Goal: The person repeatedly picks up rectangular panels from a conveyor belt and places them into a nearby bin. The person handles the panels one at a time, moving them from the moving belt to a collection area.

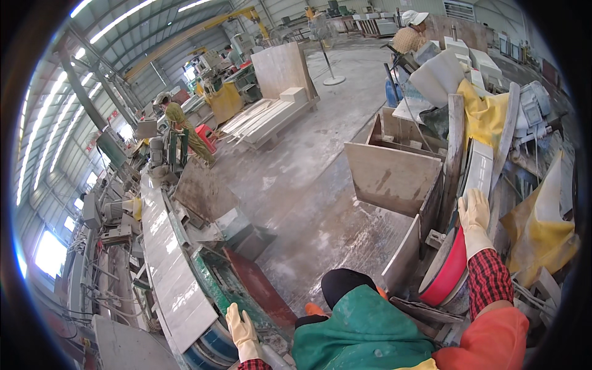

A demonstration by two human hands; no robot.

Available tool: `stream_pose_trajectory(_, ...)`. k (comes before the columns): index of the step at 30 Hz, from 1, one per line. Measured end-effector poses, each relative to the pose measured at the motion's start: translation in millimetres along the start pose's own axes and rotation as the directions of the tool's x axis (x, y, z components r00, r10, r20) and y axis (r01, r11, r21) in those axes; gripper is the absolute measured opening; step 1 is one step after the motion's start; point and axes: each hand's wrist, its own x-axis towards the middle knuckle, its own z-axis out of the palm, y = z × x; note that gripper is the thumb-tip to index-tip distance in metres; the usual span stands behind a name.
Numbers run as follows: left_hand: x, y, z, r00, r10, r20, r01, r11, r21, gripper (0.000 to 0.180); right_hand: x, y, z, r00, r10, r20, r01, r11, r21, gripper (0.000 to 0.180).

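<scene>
While the person leans over the work, here is what shows:

Right hand: the right hand wears a pale rubber glove and lies flat, fingers spread, on a grey stone slab that stands on its edge.
Stone slab: it leans in a pile of slabs and boards at the right side, just above a red round tub.
Right sleeve: a red and black checked sleeve comes up from the lower edge, with an orange cuff cover below it.
Left hand: the left hand also wears a pale glove. It rests with fingers loosely out on the green edge of a machine, gripping nothing that I can see.
Long slab: a long pale stone strip lies on the machine bed, just left of the left hand.
Apron: a green apron covers the person's front, between the two arms.
Yellow sheets: yellow plastic sheets hang over the pile near the right hand.
Wooden box: an open box of grey boards stands on the floor, left of the pile.
Floor: the grey floor is wet and dusty.
Other people: one person in yellow-green clothes stands far off at the left machines, and one in a white hat stands far at the back.
</scene>
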Motion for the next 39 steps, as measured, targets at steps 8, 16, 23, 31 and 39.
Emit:
stream_pose_trajectory(8,0,0,-2,1.000,-0.003,0.018,0.003,1.000,-0.013,0.041,-4,-6,-8,0.998,0.020,0.067,-0.021,0.999,0.025,0.041)
stream_pose_trajectory(16,0,0,-2,1.000,-0.004,0.015,0.004,1.000,-0.014,0.041,-14,-5,-2,1.000,-0.006,-0.012,0.006,1.000,0.018,0.041)
stream_pose_trajectory(23,0,3,-3,1.000,-0.011,0.003,0.011,1.000,-0.016,0.041,-22,-7,-6,0.999,-0.035,-0.040,0.036,0.999,0.014,0.040)
stream_pose_trajectory(31,-2,1,-3,1.000,-0.025,-0.014,0.025,1.000,-0.006,0.040,-24,-18,-19,0.997,-0.067,-0.026,0.068,0.997,0.040,0.035)
stream_pose_trajectory(39,-2,7,-6,0.999,-0.030,-0.034,0.029,0.999,-0.034,0.039,-32,-20,-18,0.989,-0.099,-0.110,0.103,0.994,0.033,0.031)
